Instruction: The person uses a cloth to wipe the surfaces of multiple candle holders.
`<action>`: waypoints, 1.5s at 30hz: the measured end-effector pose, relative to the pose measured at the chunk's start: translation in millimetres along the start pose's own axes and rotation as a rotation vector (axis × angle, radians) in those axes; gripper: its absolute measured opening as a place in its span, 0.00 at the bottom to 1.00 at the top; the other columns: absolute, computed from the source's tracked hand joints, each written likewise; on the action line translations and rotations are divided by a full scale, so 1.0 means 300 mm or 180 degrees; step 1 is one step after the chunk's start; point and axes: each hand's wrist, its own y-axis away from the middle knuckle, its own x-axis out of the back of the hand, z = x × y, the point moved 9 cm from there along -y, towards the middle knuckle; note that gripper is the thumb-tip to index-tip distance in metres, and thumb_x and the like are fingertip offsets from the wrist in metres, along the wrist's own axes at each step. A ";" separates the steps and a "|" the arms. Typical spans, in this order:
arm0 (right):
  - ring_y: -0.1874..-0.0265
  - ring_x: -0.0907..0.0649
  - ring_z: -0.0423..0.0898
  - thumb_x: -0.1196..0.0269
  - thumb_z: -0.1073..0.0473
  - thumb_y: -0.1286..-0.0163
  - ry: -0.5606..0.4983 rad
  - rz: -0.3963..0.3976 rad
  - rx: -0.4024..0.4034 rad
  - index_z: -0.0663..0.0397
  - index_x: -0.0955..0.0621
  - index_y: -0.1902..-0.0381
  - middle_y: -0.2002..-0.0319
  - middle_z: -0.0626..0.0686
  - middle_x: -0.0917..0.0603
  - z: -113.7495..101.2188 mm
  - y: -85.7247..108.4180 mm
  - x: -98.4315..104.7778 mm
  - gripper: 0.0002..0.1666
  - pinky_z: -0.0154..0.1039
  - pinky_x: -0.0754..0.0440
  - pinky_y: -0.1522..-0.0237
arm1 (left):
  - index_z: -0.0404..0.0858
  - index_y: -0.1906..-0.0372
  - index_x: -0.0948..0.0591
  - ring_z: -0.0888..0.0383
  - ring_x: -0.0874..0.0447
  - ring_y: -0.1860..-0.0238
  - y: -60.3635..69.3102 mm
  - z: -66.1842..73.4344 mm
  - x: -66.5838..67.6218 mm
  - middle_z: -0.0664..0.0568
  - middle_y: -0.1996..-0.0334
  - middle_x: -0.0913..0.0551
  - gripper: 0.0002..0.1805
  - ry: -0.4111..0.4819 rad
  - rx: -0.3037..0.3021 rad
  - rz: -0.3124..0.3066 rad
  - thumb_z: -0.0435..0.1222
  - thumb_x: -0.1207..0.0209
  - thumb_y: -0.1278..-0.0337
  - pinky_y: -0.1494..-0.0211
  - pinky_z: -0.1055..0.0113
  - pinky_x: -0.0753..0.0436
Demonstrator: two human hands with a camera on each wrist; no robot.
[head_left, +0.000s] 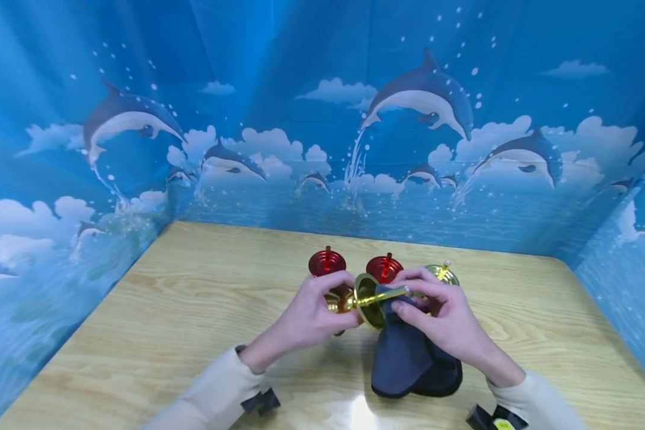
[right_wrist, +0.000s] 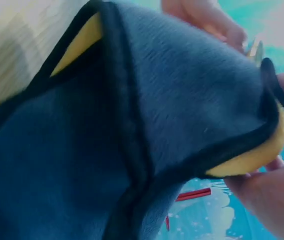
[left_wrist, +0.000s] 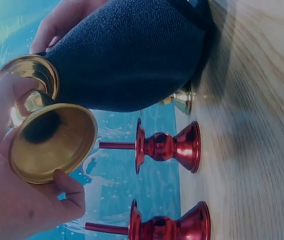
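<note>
My left hand point(head_left: 317, 307) grips a gold candlestick point(head_left: 349, 300) by its stem, tilted on its side above the table. Its cupped foot point(left_wrist: 57, 150) faces the left wrist camera, and its dish and spike point toward my right hand point(head_left: 446, 313). That hand pinches a dark grey cloth point(head_left: 403, 364), which hangs down and touches the candlestick's dish. A yellow underside point(right_wrist: 261, 150) shows along the cloth's black-edged fold. Some right fingertips are hidden behind the cloth in the head view.
Behind my hands two red candlesticks point(left_wrist: 166, 147) stand upright on the wooden table point(head_left: 204, 286). Another gold candlestick point(head_left: 442, 273) stands to their right, partly hidden by my right hand. A blue dolphin-print curtain point(head_left: 279, 119) borders the table's back and sides.
</note>
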 end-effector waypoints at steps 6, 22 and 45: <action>0.51 0.20 0.37 0.33 0.72 0.34 0.0661 0.0130 0.0360 0.46 0.12 0.53 0.44 0.52 0.18 -0.024 0.000 -0.020 0.17 0.32 0.18 0.57 | 0.44 0.55 0.15 0.59 0.19 0.66 0.003 -0.028 0.002 0.53 0.64 0.15 0.12 0.0170 0.0311 0.0048 0.33 0.32 0.45 0.64 0.69 0.17; 0.56 0.18 0.34 0.34 0.60 0.28 0.0633 0.0387 -0.0506 0.47 0.11 0.51 0.57 0.46 0.14 0.006 0.027 -0.077 0.10 0.32 0.18 0.56 | 0.47 0.62 0.16 0.65 0.21 0.69 0.001 -0.026 0.019 0.58 0.68 0.15 0.11 -0.0660 0.0333 0.0467 0.35 0.30 0.52 0.66 0.72 0.20; 0.60 0.16 0.40 0.34 0.57 0.27 -0.0343 0.0776 -0.1899 0.55 0.14 0.43 0.56 0.52 0.12 0.071 0.092 -0.112 0.18 0.32 0.16 0.57 | 0.53 0.60 0.15 0.57 0.20 0.65 0.029 0.110 -0.016 0.59 0.62 0.13 0.13 -0.2917 -0.0873 0.0856 0.41 0.26 0.53 0.64 0.66 0.34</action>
